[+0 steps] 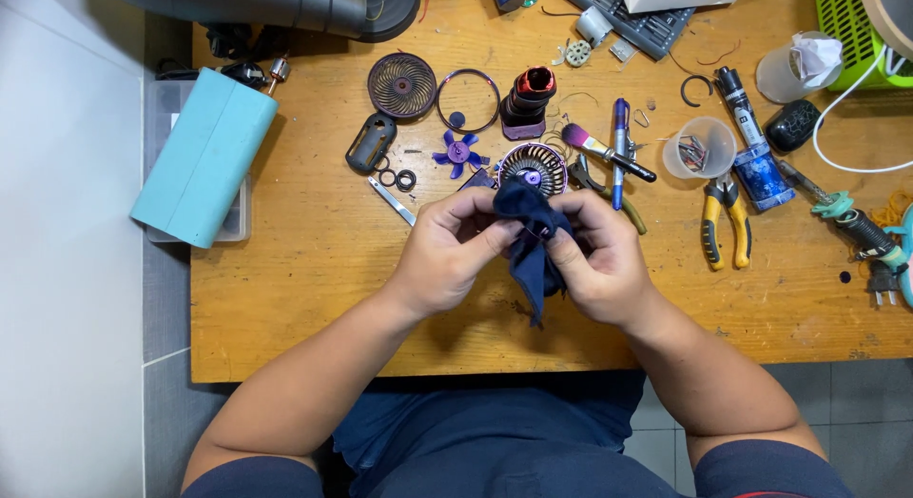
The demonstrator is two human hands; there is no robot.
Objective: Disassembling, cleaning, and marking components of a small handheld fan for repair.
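Two hands work over the middle of the wooden bench (314,298): the left hand (447,255) and the right hand (599,260) are both pinched shut on one dark blue cloth (531,241), which is bunched between the fingertips just in front of one round purple fan housing (533,167); whether a small part sits inside the folds cannot be told. Count, left to right: one pale blue box (204,156) overhanging the bench's left edge, one black key-fob-like casing (371,141), one round grille (401,84), one thin ring (468,100), one purple fan blade (458,154), one motor with a copper winding (528,103), two clear cups (699,148), one pair of yellow-handled pliers (726,222), one soldering iron (856,227). Risks, as judged: the hanging tail of the cloth may sweep the small rings and the blade off their spots; anything tiny wrapped in the cloth may slip out unseen; the box's overhang looks prone to a knock from the left elbow.
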